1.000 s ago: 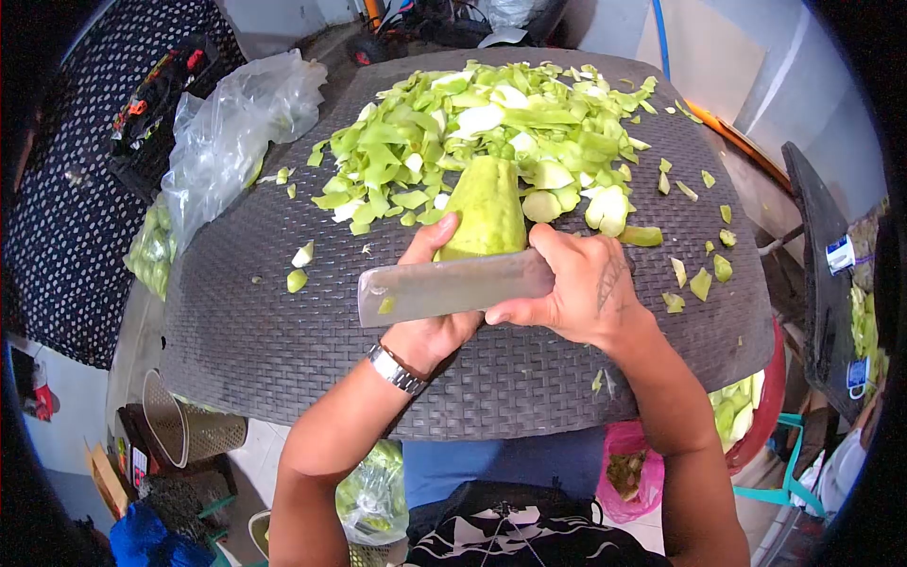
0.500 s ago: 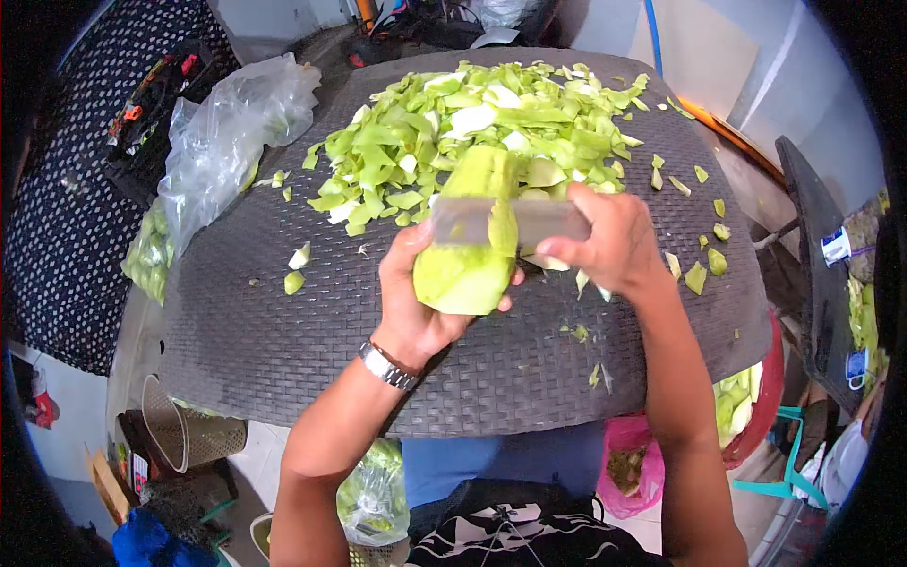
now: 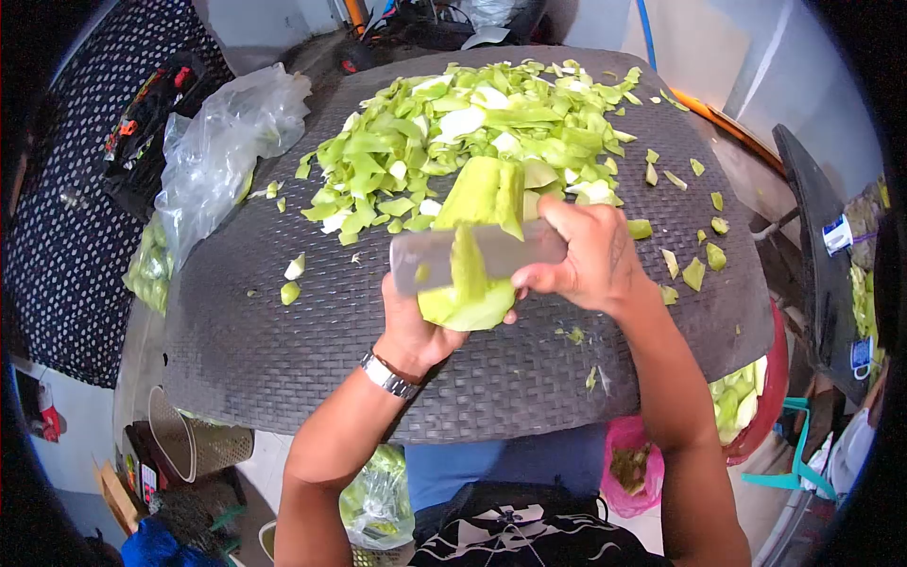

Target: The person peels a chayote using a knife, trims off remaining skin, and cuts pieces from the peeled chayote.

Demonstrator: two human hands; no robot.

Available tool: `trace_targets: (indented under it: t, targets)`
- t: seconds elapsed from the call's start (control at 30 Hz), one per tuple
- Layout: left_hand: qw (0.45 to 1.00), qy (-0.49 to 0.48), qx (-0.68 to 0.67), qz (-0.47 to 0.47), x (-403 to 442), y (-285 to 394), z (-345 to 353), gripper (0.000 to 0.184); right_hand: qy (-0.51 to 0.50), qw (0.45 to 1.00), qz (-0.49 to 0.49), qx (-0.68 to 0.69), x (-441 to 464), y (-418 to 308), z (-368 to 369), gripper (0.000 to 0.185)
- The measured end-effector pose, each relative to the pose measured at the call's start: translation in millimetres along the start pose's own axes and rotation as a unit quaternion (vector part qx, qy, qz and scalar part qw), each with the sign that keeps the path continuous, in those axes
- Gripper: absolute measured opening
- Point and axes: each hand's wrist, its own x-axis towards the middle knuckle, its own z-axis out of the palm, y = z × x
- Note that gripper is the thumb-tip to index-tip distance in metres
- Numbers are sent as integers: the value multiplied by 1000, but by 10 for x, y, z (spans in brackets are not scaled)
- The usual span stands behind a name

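My left hand (image 3: 413, 326) is wrapped around the lower left of a large pale green fruit (image 3: 480, 194), like an unripe papaya, held above the table. Its surface is ridged, with a flat pale cut face at the near end. In my right hand (image 3: 590, 255) is a knife (image 3: 411, 260) with a broad rectangular blade, lying crosswise over the fruit. A strip of green peel (image 3: 467, 265) rests on the blade. The knife's handle is hidden inside my fingers. Just beyond the fruit spreads a heap of green and white peelings (image 3: 378, 156).
The dark woven-pattern table (image 3: 283, 369) carries scattered peel bits (image 3: 694, 274) on its right. A clear plastic bag (image 3: 227, 132) lies at the left edge. Below are a perforated basket (image 3: 203, 449), a pink bag (image 3: 628, 472) and a red basin (image 3: 773, 397) of pale green pieces.
The knife has slid down the fruit toward me, and a peel strip now lies over its blade. My left hand keeps its hold on the fruit.
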Motion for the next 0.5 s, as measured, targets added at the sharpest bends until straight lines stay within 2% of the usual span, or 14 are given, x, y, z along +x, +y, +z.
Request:
trace_targets:
  t: [0.1, 0.17, 0.27, 0.3, 0.33, 0.5]
  targets:
    - [999, -11, 36, 2, 42, 64, 103, 80, 5, 997, 50, -55, 33, 205, -83, 77]
    - [999, 15, 38, 10, 20, 70, 122, 81, 7, 996, 61, -68, 51, 243, -126, 78]
    - [999, 32, 37, 3, 1, 86, 118, 80, 41, 996, 25, -77, 45, 117, -27, 77]
    - [998, 4, 61, -12, 23, 38, 105, 80, 46, 996, 10, -77, 34, 93, -29, 77]
    - [999, 6, 44, -20, 39, 22, 92, 79, 54, 997, 11, -48, 44, 94, -64, 76]
    - [997, 5, -48, -59, 116, 28, 36, 80, 19, 991, 49, -120, 55, 370, -134, 75]
